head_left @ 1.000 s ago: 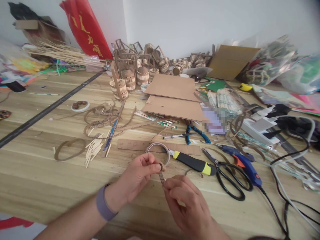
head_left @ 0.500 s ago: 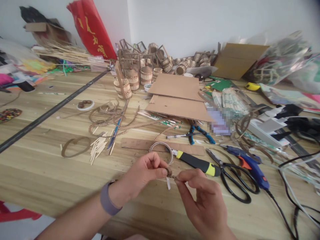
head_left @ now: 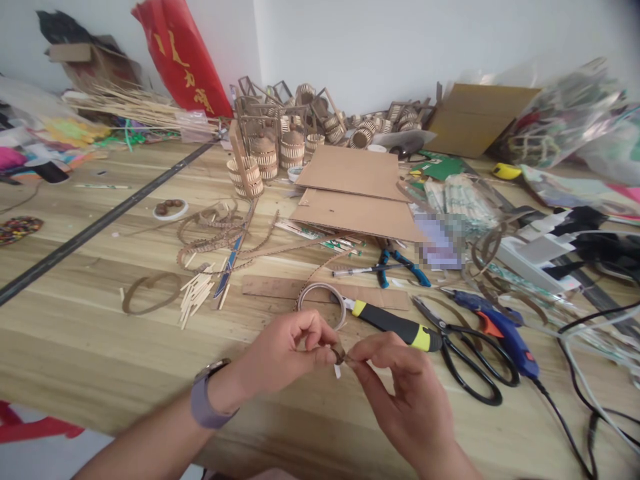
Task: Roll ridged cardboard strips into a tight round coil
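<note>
Pinching small, brown, coiled cardboard-like strip [head_left: 339, 353], at lower centre of frame, in bare left hand [head_left: 297, 350]; pinching its free end [head_left: 346, 358], apparently, in bare right hand [head_left: 405, 383]. Probably best kept taut, edges level.

The left fingers [head_left: 325, 358] partly hide a small brown coil [head_left: 339, 351] from me; its end, pinched by the right fingers [head_left: 370, 347], is too tiny to trace. Blocky blur masks a purplish sheet [head_left: 434, 245].

Sm. brown strip [head_left: 339, 352], curled up, partly hidden, btwn fingertips [head_left: 329, 357]
</note>
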Tool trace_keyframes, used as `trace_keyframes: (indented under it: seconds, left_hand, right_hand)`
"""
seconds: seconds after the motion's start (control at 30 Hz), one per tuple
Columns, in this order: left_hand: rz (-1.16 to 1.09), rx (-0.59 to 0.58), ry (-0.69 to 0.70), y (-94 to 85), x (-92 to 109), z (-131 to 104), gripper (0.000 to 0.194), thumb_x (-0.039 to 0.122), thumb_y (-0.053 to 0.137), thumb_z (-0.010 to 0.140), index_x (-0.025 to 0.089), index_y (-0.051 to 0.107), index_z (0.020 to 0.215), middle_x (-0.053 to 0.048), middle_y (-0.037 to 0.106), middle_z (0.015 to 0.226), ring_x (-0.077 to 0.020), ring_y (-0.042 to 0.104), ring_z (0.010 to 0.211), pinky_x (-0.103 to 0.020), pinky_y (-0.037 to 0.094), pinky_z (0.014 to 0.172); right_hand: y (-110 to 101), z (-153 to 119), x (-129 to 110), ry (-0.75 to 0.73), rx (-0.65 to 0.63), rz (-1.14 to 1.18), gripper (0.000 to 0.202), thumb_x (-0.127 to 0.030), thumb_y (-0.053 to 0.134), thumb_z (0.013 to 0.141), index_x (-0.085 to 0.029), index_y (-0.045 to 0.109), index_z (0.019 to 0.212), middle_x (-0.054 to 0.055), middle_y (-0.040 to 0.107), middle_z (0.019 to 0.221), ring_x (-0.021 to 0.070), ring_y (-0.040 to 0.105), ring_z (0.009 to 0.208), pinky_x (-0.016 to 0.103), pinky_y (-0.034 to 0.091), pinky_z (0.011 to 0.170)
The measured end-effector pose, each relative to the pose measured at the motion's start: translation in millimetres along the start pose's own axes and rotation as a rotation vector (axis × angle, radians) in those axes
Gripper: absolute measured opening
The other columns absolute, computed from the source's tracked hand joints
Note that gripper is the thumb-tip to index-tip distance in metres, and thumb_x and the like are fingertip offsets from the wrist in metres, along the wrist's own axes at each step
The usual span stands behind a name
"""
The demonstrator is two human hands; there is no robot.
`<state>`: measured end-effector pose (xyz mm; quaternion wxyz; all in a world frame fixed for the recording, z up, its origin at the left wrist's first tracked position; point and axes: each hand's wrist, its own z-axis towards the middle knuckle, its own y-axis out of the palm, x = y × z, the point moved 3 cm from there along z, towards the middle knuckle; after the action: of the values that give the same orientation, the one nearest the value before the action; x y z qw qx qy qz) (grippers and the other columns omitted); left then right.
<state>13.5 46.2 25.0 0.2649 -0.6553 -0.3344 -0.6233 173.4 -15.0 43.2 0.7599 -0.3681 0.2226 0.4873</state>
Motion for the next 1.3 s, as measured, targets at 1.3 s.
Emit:
trace_keyframes:
  seconds: [1.3]
  left_hand:
    - [0.898, -0.076, 0.718, 16.0, 23.5, -18.5, 0.028, 0.004, 0.042, 0.095, 0.017, 0.053, 0.072, 0.0, 0.072, 0.091, -0.0151, 0.055, 0.088, -0.023, 0.048, 0.077]
  right_hand:
    - [6.5, -7.7, 27.8, 0.733, -0.442, 0.723, 0.066, -0.014, 0.07, 0.081, -0.03, 0.038, 0.136, 0.0, 0.069, 0.096, 0.0161, 0.064, 0.093, 0.034, 0.047, 0.085]
